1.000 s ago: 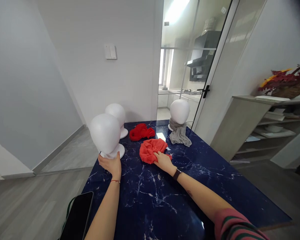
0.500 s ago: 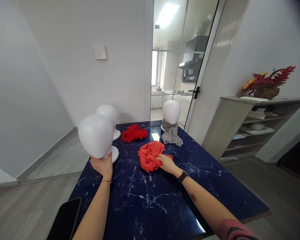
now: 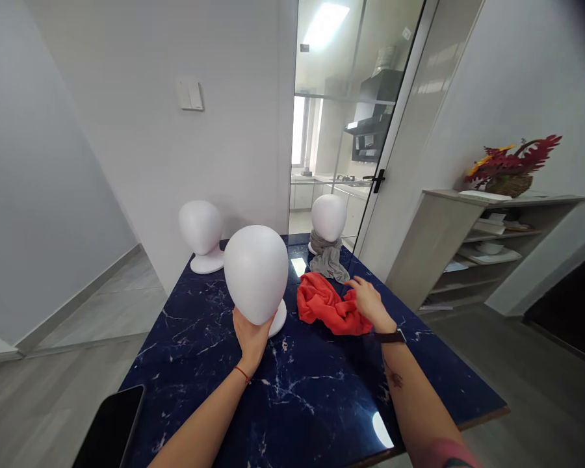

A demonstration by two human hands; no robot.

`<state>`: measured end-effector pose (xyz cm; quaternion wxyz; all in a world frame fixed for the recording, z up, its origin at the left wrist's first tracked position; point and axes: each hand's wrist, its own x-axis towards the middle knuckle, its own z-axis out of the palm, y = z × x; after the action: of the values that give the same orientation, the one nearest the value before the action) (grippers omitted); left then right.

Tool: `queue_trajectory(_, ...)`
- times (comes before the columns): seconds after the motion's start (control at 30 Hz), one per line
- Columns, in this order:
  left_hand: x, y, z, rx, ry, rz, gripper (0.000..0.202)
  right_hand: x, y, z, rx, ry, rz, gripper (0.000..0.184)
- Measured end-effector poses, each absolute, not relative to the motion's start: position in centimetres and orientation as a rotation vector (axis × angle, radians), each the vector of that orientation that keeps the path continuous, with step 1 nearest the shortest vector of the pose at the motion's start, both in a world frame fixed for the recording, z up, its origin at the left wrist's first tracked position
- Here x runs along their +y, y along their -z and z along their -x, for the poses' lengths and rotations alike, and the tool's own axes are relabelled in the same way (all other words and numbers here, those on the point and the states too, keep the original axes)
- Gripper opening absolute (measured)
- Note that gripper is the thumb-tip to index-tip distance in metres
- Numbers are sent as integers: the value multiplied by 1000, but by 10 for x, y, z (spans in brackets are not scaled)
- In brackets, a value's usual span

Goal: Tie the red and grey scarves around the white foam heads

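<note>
A white mannequin head (image 3: 256, 273) stands upright in the middle of the table, and my left hand (image 3: 251, 337) is wrapped round its neck. The head's face is blank, and part of its round base shows on the right. Beside it lies a crumpled coral-red scarf (image 3: 329, 305). My right hand (image 3: 369, 304) is at the scarf's right edge, fingers stretched and apart, not gripping it; whether it touches the cloth I cannot tell. Farther back, a grey scarf (image 3: 327, 257) is wrapped round the neck of another white mannequin head (image 3: 329, 218).
A third mannequin head (image 3: 200, 227) stands at the table's back left. A black phone (image 3: 110, 426) lies at the near left edge of the dark blue marbled table (image 3: 292, 416). Behind are a glass door (image 3: 344, 130) and a shelf unit (image 3: 448, 247) on the right.
My left hand has moved the mannequin head rightward to the table's middle; it now hides the darker red cloth. The coral-red scarf has shifted right, and my right hand has let go of it.
</note>
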<state>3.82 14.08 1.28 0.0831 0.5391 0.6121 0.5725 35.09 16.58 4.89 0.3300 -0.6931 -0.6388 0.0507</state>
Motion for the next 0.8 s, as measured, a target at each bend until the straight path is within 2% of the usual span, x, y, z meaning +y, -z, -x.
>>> queue_trajectory(0.07,141,-8,-40,1846,-1721,-1620,82,169,-49,-334,-1598,-70,1701,50)
queue_trajectory(0.17,141,-4,-39,1921,-1701,-1641,86,171,-38,-299,-1579,-143,1618,51)
queue_trajectory(0.3,141,-6,-38,2064,-1605,-1600,96,168,-22,-277,-1584,-263,1818,74)
queue_trajectory(0.37,141,-8,-36,2083,-1609,-1583,96,167,-21,-279,-1594,-395,1846,64)
queue_trajectory(0.47,143,-11,-32,2080,-1625,-1609,92,170,-27,-285,-1536,-646,1592,35)
queue_trajectory(0.63,146,-12,-28,2062,-1616,-1569,91,173,-35,-282,-983,-1167,991,33)
queue_trajectory(0.8,146,-15,-26,2049,-1593,-1573,89,171,-41,-286,-644,-1524,754,18)
